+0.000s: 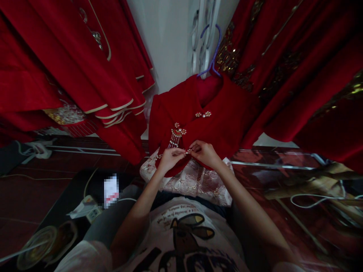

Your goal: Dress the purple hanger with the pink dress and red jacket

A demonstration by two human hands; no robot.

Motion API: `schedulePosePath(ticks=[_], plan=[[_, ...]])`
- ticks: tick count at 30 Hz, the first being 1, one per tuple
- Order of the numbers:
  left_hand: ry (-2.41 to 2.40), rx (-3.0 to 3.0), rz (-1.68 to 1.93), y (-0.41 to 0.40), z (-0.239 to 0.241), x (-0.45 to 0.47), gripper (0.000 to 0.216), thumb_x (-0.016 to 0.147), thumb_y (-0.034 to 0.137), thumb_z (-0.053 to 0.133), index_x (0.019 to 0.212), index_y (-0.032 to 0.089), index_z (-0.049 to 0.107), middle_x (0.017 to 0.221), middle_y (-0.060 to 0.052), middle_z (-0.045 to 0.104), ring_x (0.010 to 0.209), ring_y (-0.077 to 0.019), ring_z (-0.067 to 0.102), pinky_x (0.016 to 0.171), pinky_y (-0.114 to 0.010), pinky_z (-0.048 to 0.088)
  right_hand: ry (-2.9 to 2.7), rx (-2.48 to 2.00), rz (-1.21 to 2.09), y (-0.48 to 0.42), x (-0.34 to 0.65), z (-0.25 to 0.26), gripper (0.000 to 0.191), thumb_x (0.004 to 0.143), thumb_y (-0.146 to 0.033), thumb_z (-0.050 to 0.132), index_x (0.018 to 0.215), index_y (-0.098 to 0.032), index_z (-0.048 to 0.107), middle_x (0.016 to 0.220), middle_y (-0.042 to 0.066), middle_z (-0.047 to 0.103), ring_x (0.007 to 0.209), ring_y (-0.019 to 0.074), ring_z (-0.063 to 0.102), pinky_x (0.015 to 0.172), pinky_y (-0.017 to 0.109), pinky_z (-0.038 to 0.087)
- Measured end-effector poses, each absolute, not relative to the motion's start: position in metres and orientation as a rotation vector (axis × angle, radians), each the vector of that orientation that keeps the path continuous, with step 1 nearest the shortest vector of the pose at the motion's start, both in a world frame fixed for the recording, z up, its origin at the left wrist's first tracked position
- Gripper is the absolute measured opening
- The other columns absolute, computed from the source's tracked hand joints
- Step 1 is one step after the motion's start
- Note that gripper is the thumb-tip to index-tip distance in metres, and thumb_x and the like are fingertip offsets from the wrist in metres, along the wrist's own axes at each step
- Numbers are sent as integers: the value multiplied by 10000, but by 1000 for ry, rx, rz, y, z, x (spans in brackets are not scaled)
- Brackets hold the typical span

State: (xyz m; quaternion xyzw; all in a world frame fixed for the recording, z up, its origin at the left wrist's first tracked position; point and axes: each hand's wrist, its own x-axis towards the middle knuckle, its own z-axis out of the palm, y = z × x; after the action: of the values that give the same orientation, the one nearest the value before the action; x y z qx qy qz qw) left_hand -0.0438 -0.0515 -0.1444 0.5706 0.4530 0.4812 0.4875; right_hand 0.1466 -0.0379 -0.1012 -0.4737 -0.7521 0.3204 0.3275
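Observation:
A red jacket (224, 124) hangs in front of me on a purple hanger (212, 64). Its lower front lies near my lap. My left hand (171, 158) and my right hand (206, 153) meet at the front opening, fingers pinched on a small beaded clasp (188, 152). Whether the clasp's halves are joined is too small to tell. Just above my left hand dangles a beaded tassel ornament (176, 135). Higher on the chest sits another beaded clasp (203, 114). Under the hem, across my lap, lies pale shiny patterned fabric (195, 179).
Red garments with pale edging (113, 75) hang at left, and red garments with gold sequins (286, 75) at right. A dark surface at lower left bears a clear plastic container (36, 247) and a power socket block (93, 214). White cord (314, 200) loops at right.

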Motion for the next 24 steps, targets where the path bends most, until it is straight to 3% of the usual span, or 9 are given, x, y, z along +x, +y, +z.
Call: schedulePosePath(ticks=[4,8,17,20,24], plan=[[1145,1399,1258,-51,-139,-65,216,692,234,738,881,146,682,805,-39,738,748,-138,691,763,-274,547,-1994,-1236,785,-35,161,-93,171,780,-179,676,947,-167,638,922,53,700,711,126,661,675,257,540],[1203,1397,1365,-53,-135,-77,132,752,247,673,841,151,665,808,-32,715,710,-123,662,692,-254,531,-1907,-1213,791,-34,178,-77,167,814,-268,677,953,-182,642,898,44,708,754,137,675,703,262,549],[1468,2169,1196,-74,-129,-36,187,837,333,693,1002,243,692,1005,-55,602,988,-209,569,854,-355,515,-2106,-1270,984,-39,168,-90,214,808,-230,693,1003,-169,633,896,55,715,792,149,676,732,275,548],[1510,2267,1167,-74,-133,-31,186,859,327,672,1016,228,663,1001,-55,595,983,-215,556,897,-380,491,-2055,-1365,916,-37,155,-103,259,786,-146,691,1028,-137,600,934,81,708,796,143,666,738,265,540],[1493,2281,1210,-69,-137,-32,109,870,298,662,944,218,651,954,-40,620,950,-207,568,884,-368,483,-2002,-1400,890,-32,147,-109,167,795,-107,663,955,-128,618,865,76,705,739,129,649,703,246,526]])
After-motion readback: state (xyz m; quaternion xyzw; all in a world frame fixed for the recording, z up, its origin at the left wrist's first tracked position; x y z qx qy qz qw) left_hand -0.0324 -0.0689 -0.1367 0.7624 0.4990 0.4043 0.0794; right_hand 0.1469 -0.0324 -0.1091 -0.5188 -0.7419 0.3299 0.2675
